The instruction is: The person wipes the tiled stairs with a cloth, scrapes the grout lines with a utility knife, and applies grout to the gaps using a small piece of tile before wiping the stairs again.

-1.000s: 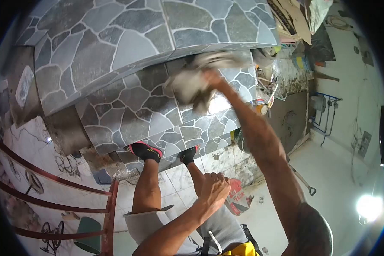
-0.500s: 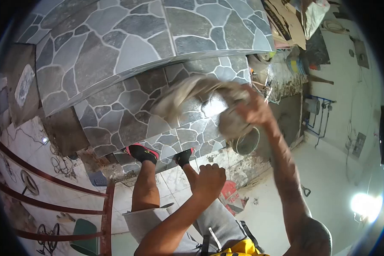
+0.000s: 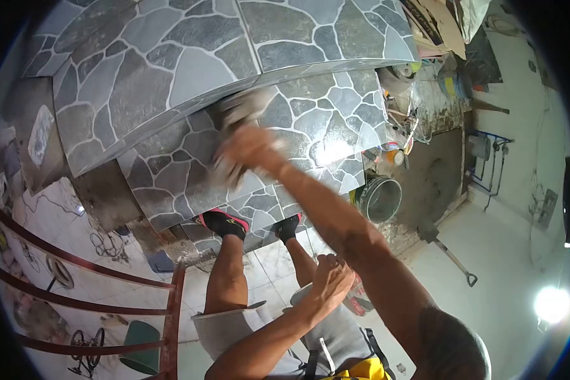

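My right hand (image 3: 250, 149), smeared by motion, is closed around a grey-beige cloth (image 3: 247, 106) low over a tiled step. Parts of the cloth show beyond the fingers and below them, blurred. The step (image 3: 297, 114) has grey stone-pattern tiles with white joints, and a bright light reflects on it to the right of the cloth. My left hand (image 3: 334, 275) is curled into a fist above my thigh, beside my right forearm; nothing shows in it. Both my feet, in black shoes (image 3: 225, 223) with pink edges, stand on a lower tiled step.
An open bucket (image 3: 396, 215) stands at the right end of the steps, with a shovel (image 3: 449, 253) lying beyond it. Red-brown railings (image 3: 82, 259) run along the left, near a green bin (image 3: 139, 345). Cardboard (image 3: 434, 28) lies at the upper right.
My right hand has swept the cloth leftward across the step, and the cloth now looks bunched. The bucket and shovel have come into clearer view. My left fist has shifted slightly down and right.
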A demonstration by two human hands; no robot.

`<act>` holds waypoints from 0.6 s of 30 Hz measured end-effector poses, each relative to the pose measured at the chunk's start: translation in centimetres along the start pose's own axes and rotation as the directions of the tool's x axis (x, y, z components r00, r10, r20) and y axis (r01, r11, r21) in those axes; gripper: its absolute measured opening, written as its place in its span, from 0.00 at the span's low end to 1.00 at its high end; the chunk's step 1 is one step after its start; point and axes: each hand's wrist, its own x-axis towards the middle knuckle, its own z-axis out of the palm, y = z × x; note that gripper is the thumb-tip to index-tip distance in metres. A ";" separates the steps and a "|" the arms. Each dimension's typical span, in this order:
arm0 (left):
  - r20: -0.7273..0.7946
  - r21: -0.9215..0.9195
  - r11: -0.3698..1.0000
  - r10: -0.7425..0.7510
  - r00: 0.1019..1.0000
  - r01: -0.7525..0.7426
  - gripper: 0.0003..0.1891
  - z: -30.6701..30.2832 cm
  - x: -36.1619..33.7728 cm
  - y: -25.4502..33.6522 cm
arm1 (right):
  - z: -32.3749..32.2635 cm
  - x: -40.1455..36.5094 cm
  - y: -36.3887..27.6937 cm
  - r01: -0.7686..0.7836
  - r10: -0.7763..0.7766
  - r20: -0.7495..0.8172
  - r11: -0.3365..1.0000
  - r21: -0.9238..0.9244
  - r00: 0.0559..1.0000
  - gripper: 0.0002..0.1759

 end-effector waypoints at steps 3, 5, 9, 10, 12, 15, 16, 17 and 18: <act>0.065 -0.178 0.984 0.039 0.997 -0.027 0.11 3.0 0.0 0.4 | 4.3 -1.8 -11.0 0.143 -0.165 0.131 0.977 0.160 0.978 0.29; -0.023 -0.100 0.992 0.071 0.997 -0.073 0.14 0.4 -0.6 -0.6 | -1.0 -3.5 -13.9 0.421 -0.454 0.110 0.876 0.235 0.884 0.34; 0.207 -0.195 0.980 0.081 0.975 -0.040 0.14 -1.3 0.1 -1.1 | 1.8 -4.2 -8.9 0.270 -0.274 0.056 0.961 0.066 0.960 0.39; 0.191 -0.104 0.994 0.058 0.980 -0.039 0.11 -3.1 0.6 -1.0 | 0.4 -5.7 -4.8 0.158 -0.170 0.068 0.975 0.155 0.983 0.41; 0.040 -0.015 1.000 0.024 0.999 -0.023 0.07 -4.2 0.8 -1.1 | 3.1 -9.5 5.3 0.037 -0.019 -0.368 0.998 0.042 0.930 0.37; 0.044 -0.053 0.998 0.020 0.999 -0.017 0.07 -4.6 0.6 -0.9 | 2.6 -20.3 19.4 -0.726 0.718 -0.201 0.686 0.044 0.666 0.21; 0.014 -0.074 0.997 0.027 1.000 -0.025 0.06 -4.6 0.6 -1.0 | 1.8 -23.5 23.1 -0.839 0.815 -0.217 0.542 -0.042 0.537 0.19; -0.019 -0.094 0.995 0.030 0.999 -0.031 0.05 -4.7 0.8 -1.0 | 1.4 -27.4 26.8 -0.886 0.860 -0.225 0.461 -0.046 0.459 0.16; -0.052 -0.117 0.993 0.029 0.998 -0.035 0.05 -4.8 0.8 -1.1 | 0.7 -31.7 30.5 -0.928 0.903 -0.215 0.371 -0.042 0.371 0.15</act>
